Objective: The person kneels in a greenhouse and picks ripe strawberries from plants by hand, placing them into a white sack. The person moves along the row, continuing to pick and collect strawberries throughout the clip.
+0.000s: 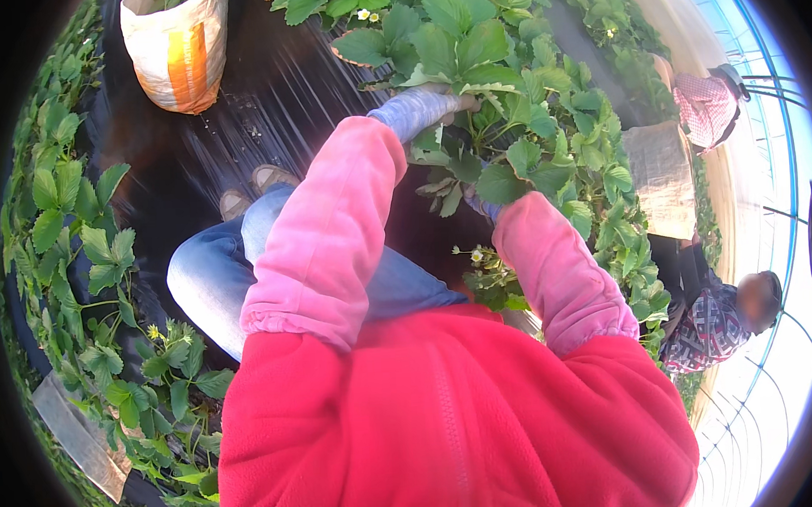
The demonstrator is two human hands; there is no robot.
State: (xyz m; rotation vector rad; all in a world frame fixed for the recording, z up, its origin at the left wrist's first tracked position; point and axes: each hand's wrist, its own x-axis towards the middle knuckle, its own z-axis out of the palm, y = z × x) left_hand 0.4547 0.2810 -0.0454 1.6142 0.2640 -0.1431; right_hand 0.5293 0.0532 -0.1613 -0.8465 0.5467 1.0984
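Note:
Strawberry plants (449, 44) with broad green leaves grow before me. My left hand (434, 108), in a pale blue-grey covering under a pink sleeve cover, reaches among the upper leaves. Its fingertips show beside the stems, partly behind leaves, so what they grip is unclear. Lower and to the right, my right hand (481, 202) reaches in beneath the foliage. Leaves hide most of its fingers. Between my two hands lie stems and drooping leaves (466, 164). White strawberry flowers (476, 255) show just below my right hand.
An orange-and-white woven sack (178, 57) holding leaves stands at upper left on black plastic film (259, 91). Another strawberry row (97, 257) runs along the left. Two people (707, 323) are at the right, near a beige sack (661, 177). My bent legs (212, 277) are beside the row.

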